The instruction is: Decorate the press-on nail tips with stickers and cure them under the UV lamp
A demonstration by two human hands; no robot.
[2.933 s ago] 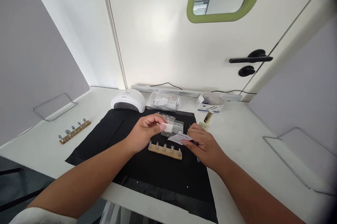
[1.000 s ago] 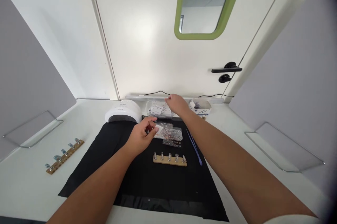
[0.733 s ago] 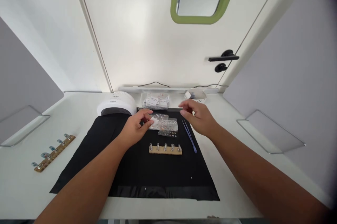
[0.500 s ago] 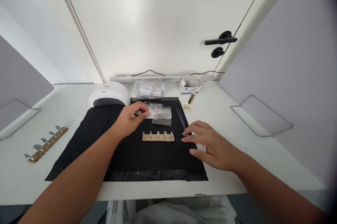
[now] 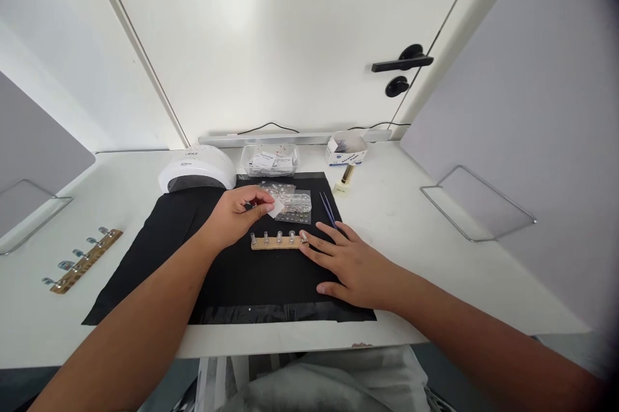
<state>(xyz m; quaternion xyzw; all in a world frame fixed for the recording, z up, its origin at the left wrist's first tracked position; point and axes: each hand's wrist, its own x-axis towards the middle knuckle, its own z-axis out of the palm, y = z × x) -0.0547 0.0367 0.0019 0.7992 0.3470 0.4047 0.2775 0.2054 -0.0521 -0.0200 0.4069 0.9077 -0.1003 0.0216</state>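
My left hand (image 5: 236, 215) pinches a small white piece (image 5: 276, 208) between thumb and fingers, beside clear packets of small decorations (image 5: 294, 206). My right hand (image 5: 351, 264) is spread over the right part of the black mat (image 5: 271, 283), palm down. Its fingertips are at the right end of a wooden strip (image 5: 275, 244) that carries several clear nail tips on small stands. Blue tweezers (image 5: 327, 209) lie just beyond the right hand's fingers.
A white nail lamp (image 5: 198, 167) stands at the back left. Behind the mat are a clear tub of sachets (image 5: 271, 160), an open box (image 5: 345, 147) and a gold-capped bottle (image 5: 345, 180). Another strip with tips (image 5: 86, 262) lies at the left, and wire stands flank both sides.
My right hand has moved left from beside the tweezers to the end of the wooden strip. My left hand keeps its pinch on the white piece. The view has shifted slightly.
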